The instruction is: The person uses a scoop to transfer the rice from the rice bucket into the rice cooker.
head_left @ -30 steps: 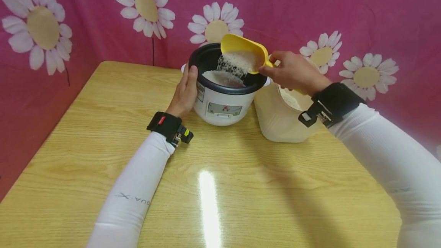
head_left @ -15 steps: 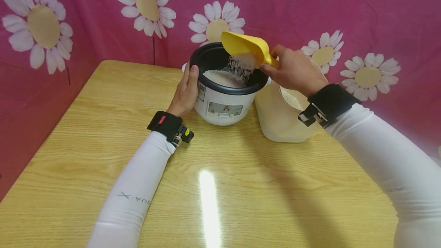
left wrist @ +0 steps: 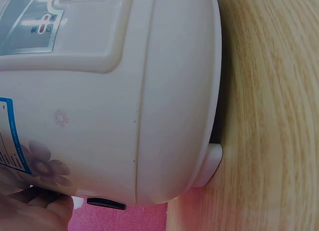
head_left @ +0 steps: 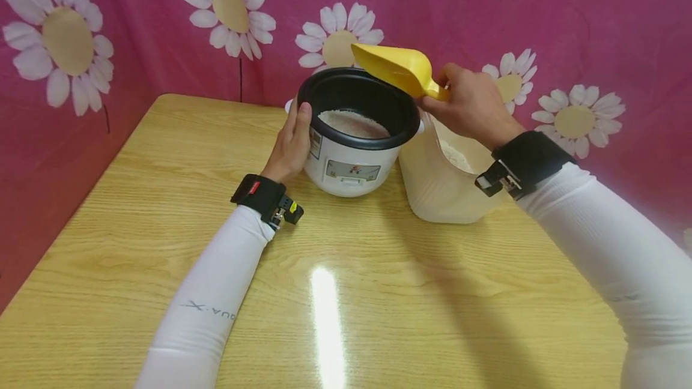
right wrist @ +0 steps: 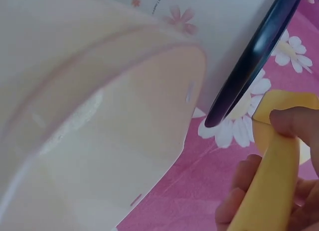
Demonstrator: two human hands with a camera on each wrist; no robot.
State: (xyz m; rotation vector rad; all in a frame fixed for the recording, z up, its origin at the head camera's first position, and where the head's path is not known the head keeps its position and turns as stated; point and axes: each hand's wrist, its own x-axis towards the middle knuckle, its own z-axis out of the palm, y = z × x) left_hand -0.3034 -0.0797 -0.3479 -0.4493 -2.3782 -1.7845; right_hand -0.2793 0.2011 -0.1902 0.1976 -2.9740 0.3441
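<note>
Right hand [head_left: 471, 105] holds the yellow scoop [head_left: 397, 68] with fingers round its handle [head_left: 439, 92], above the rice cooker [head_left: 348, 164]. That scoop looks light, stiff and smooth, so the handle seems best to hold. Rice [head_left: 354, 123] sits inside the cooker; the left hand [head_left: 291, 144] grips its side.

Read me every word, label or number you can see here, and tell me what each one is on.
"QUA-X", upside down, on the left sleeve; any more is hidden.
Right sleeve: mark too faint to read.
Rice cooker: front panel, blue-edged label and side print too small or blurred to read.
Red tag on left wrist strap: too small to read.
</note>
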